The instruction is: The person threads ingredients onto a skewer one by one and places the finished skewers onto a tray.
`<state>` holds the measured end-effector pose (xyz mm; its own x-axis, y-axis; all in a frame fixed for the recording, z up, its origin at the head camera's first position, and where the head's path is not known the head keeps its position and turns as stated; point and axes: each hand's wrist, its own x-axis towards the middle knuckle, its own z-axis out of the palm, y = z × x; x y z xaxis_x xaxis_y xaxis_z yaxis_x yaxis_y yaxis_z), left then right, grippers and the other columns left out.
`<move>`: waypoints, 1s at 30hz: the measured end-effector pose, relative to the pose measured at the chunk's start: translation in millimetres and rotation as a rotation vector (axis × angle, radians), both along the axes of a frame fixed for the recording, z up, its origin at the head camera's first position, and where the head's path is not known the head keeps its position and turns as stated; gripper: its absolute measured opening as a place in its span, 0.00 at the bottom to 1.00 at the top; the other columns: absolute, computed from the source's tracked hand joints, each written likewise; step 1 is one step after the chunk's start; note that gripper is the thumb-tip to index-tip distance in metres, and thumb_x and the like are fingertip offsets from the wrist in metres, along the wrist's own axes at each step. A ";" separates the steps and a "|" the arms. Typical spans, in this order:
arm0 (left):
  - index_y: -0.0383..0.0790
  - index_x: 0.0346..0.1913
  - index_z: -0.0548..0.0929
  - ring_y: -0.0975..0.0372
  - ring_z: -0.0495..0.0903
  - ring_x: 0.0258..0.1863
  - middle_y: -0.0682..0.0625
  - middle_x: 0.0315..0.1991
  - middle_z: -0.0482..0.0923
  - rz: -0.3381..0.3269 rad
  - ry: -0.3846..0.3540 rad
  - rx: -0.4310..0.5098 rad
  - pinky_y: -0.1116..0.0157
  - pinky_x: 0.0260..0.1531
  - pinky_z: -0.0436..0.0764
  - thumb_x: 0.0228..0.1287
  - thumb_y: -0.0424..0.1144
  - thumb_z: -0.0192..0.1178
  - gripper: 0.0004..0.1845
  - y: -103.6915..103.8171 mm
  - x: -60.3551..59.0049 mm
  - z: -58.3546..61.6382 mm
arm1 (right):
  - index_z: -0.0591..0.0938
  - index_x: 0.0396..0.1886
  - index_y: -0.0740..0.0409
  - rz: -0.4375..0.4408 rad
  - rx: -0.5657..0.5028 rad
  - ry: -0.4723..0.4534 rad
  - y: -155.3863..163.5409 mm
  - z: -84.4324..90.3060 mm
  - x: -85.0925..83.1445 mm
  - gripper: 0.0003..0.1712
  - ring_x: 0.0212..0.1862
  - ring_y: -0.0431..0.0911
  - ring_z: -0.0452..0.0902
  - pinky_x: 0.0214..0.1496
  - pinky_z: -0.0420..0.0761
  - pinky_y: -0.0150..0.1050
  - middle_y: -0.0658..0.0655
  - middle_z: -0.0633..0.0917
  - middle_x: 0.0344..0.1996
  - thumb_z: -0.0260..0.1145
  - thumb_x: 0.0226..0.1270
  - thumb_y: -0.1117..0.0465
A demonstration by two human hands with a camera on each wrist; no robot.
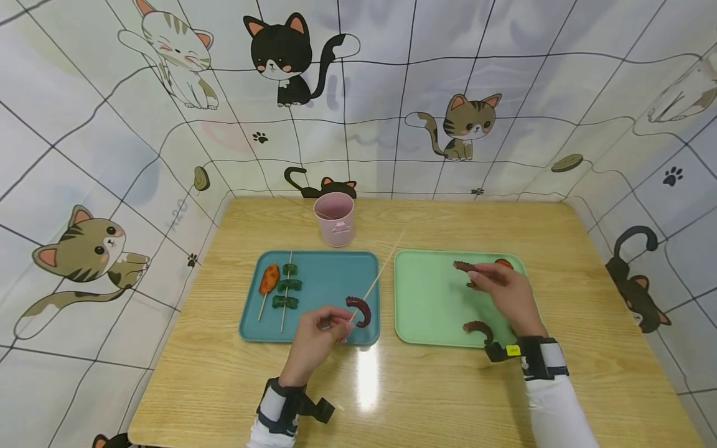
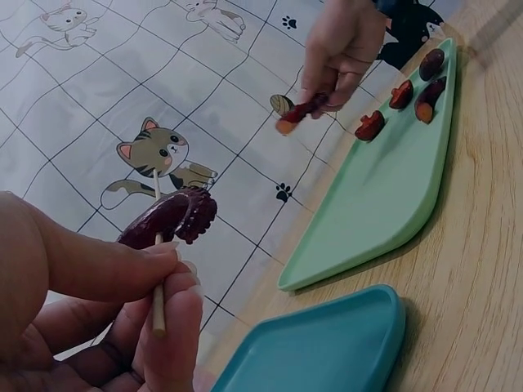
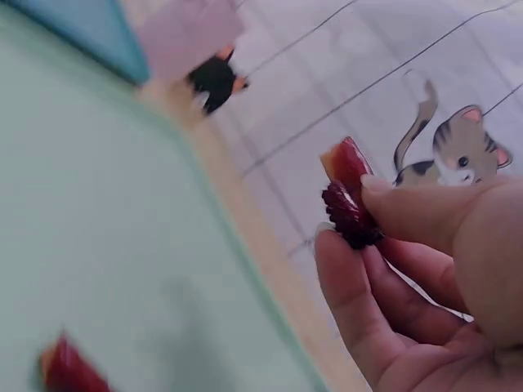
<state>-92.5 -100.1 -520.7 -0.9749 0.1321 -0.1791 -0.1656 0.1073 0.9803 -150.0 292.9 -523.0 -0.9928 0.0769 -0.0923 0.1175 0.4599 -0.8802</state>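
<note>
Nearest the head camera, low in the frame, I see my left hand (image 1: 316, 339) pinching a bamboo skewer (image 1: 376, 279) between thumb and fingers; one curled dark-red octopus tentacle (image 1: 359, 310) sits threaded on it, hanging over the right edge of the blue tray (image 1: 330, 274). On that tray's left part lie two finished skewers, one with an orange sausage piece (image 1: 269, 278), one with green vegetable pieces (image 1: 288, 286). Above the tray, at centre frame, stands a pink bucket (image 1: 334, 219). Right of centre lies the green tray (image 1: 431, 298), just beside the blue one. My right hand (image 1: 501, 289) hovers over its upper right, fingers and thumb pinching a second tentacle piece (image 1: 463, 267) clear of the surface. Another tentacle (image 1: 478, 328) rests on the tray's lower right. Everything sits on the wooden table (image 1: 588, 280).
</note>
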 end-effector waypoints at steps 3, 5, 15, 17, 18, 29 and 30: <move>0.37 0.45 0.89 0.56 0.82 0.29 0.41 0.33 0.84 -0.015 0.006 -0.012 0.62 0.31 0.84 0.67 0.29 0.66 0.07 0.4 1.0 1.3 | 0.82 0.62 0.54 -0.031 -0.087 0.004 -8.5 10.1 -0.7 0.28 0.45 0.36 0.89 0.52 0.80 0.25 0.48 0.85 0.52 0.68 0.71 0.43; 0.39 0.44 0.89 0.55 0.82 0.29 0.41 0.33 0.83 -0.022 0.008 -0.023 0.62 0.30 0.84 0.67 0.29 0.66 0.07 0.7 2.4 2.7 | 0.83 0.63 0.53 -0.046 -0.122 0.011 -15.0 16.5 -1.3 0.28 0.46 0.36 0.89 0.53 0.81 0.25 0.47 0.85 0.52 0.68 0.70 0.43; 0.35 0.45 0.89 0.56 0.82 0.30 0.41 0.34 0.84 -0.074 0.005 -0.039 0.63 0.32 0.84 0.66 0.30 0.67 0.07 7.7 9.7 6.2 | 0.81 0.62 0.64 -0.075 -0.492 0.048 -51.9 39.8 -9.7 0.28 0.44 0.39 0.89 0.56 0.85 0.30 0.50 0.84 0.52 0.73 0.67 0.53; 0.34 0.46 0.88 0.56 0.82 0.30 0.40 0.33 0.83 -0.080 0.001 -0.038 0.65 0.31 0.84 0.66 0.30 0.66 0.07 9.1 10.4 6.5 | 0.80 0.62 0.64 -0.075 -0.538 0.041 -57.4 41.7 -11.1 0.29 0.45 0.38 0.89 0.56 0.84 0.30 0.51 0.83 0.54 0.73 0.67 0.54; 0.34 0.45 0.88 0.56 0.82 0.30 0.40 0.33 0.83 -0.082 -0.004 -0.036 0.66 0.31 0.83 0.66 0.30 0.66 0.07 9.6 10.6 6.7 | 0.80 0.63 0.64 -0.075 -0.555 0.040 -59.7 42.0 -11.8 0.29 0.45 0.38 0.88 0.56 0.84 0.30 0.52 0.82 0.54 0.73 0.67 0.54; 0.38 0.43 0.89 0.45 0.83 0.34 0.40 0.34 0.84 -0.114 -0.001 -0.042 0.57 0.35 0.87 0.66 0.30 0.67 0.05 12.7 12.1 4.5 | 0.80 0.62 0.63 -0.092 -0.654 0.025 -74.6 43.2 -17.0 0.27 0.46 0.38 0.87 0.57 0.84 0.31 0.52 0.81 0.54 0.73 0.67 0.56; 0.39 0.43 0.89 0.46 0.83 0.34 0.40 0.34 0.84 -0.115 0.001 -0.042 0.57 0.35 0.87 0.66 0.30 0.67 0.05 13.0 12.1 4.1 | 0.80 0.62 0.63 -0.089 -0.655 0.025 -76.2 43.7 -17.1 0.27 0.46 0.38 0.87 0.57 0.84 0.31 0.52 0.81 0.54 0.72 0.68 0.56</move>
